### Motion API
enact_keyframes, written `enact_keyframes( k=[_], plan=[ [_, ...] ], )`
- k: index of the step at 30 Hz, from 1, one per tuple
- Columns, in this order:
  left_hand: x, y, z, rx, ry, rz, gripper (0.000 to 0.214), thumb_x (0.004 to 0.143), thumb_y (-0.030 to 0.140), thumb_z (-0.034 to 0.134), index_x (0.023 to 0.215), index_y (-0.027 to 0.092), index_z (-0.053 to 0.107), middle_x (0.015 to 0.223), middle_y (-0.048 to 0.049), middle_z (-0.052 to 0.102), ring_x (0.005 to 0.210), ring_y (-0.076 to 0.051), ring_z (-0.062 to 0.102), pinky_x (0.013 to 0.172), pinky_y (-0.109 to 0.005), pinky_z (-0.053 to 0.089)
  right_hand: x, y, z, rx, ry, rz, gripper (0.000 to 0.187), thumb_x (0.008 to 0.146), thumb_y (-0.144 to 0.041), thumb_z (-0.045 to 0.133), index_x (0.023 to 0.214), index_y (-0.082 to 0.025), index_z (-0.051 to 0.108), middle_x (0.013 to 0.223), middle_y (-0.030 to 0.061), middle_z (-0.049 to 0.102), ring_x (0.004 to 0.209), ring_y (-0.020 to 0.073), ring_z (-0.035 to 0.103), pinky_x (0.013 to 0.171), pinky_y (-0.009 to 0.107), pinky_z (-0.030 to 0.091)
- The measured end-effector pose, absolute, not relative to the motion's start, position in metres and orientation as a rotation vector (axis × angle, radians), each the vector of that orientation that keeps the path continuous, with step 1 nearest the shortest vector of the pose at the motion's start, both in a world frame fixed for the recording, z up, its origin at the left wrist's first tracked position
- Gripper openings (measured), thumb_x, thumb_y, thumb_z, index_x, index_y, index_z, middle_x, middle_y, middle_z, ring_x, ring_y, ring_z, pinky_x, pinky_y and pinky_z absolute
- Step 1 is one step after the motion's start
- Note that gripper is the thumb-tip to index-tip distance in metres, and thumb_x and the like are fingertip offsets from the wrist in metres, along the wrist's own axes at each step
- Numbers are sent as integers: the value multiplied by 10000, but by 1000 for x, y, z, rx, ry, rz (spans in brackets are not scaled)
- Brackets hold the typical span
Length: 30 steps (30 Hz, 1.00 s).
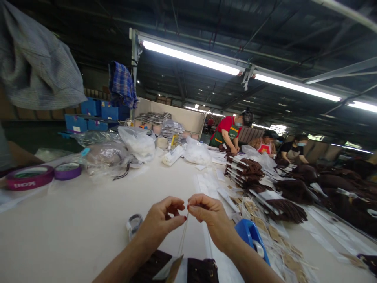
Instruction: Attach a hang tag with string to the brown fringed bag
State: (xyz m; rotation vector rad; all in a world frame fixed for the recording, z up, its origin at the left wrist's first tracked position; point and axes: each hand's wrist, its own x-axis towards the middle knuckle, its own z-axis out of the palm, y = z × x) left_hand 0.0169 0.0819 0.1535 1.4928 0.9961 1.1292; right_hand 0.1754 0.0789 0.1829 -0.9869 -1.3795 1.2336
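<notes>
My right hand (212,220) pinches the upper end of a thin pale string (183,237) between thumb and fingertips. The string runs down to a brown card tag (174,270) at the bottom edge. Close beside it, my left hand (161,220) has thumb and forefinger apart, with nothing visible between them. Beneath both hands lies a folded dark brown garment (203,270) with a white strip around it, partly cut off by the frame. A blue tape dispenser (250,237) stands by my right forearm, and a small grey-and-white roll (134,225) lies beside my left wrist.
Purple tape rolls (67,171) and clear plastic bags (107,155) lie at the left of the white table (97,220). Loose tags (273,232) and stacked brown garments (243,171) occupy the right. A co-worker in a red top (226,127) bends over the table's far end; others sit beyond.
</notes>
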Motion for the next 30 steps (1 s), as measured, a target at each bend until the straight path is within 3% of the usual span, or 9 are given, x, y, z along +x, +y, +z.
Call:
enact_keyframes(
  k=[5,9,13,17,19,22,26,30],
  plan=[
    [29,80,158,1257,895,1139,253,526,281,661,723,140,591,554,18,589,489,-97,485,459,-205,338,165,79,167,-952,-1322,1249,73,566,-215,693,588,-162,647,679,-16,511,608,87,399,562,228,304],
    [25,79,148,1179,967,1186,217,561,320,658,654,138,588,466,32,538,435,-93,461,428,-203,311,154,78,146,-896,-1088,1444,237,621,-295,684,812,-165,630,596,-37,517,451,53,364,450,206,254],
    [18,83,136,1107,1025,1305,205,522,327,667,595,148,598,520,28,541,494,-97,463,480,-214,354,140,72,129,-878,-908,1675,451,580,-325,700,972,-145,570,725,18,603,408,76,462,389,204,282],
    [11,85,126,1102,1182,1379,206,514,348,668,559,159,601,557,23,537,549,-109,452,534,-228,366,130,71,117,-893,-968,1742,411,569,-302,734,907,-125,581,664,24,607,518,116,545,498,225,382],
    [7,84,119,1033,1190,1387,216,516,356,666,549,158,586,539,30,524,543,-99,433,541,-221,351,129,75,109,-927,-1097,1629,303,659,-367,689,802,-115,601,561,-11,543,485,83,483,501,211,356],
    [2,83,106,904,1164,1333,252,508,375,667,559,156,554,491,50,483,483,-78,376,494,-209,305,129,81,98,-1025,-1265,1481,298,749,-413,605,691,-121,595,472,-44,442,449,60,371,471,202,284],
    [-6,81,84,902,1204,1264,306,560,440,637,583,169,499,482,60,450,447,-71,333,462,-211,258,130,88,87,-1141,-1399,1456,325,738,-449,595,703,-128,621,452,-57,377,451,64,306,457,210,231],
    [-12,79,55,1046,1274,1181,352,674,528,499,586,193,438,491,61,406,448,-84,314,463,-228,256,128,94,71,-1182,-1584,1444,323,718,-458,605,701,-142,670,521,-22,459,513,87,358,497,219,283]
  ],
)
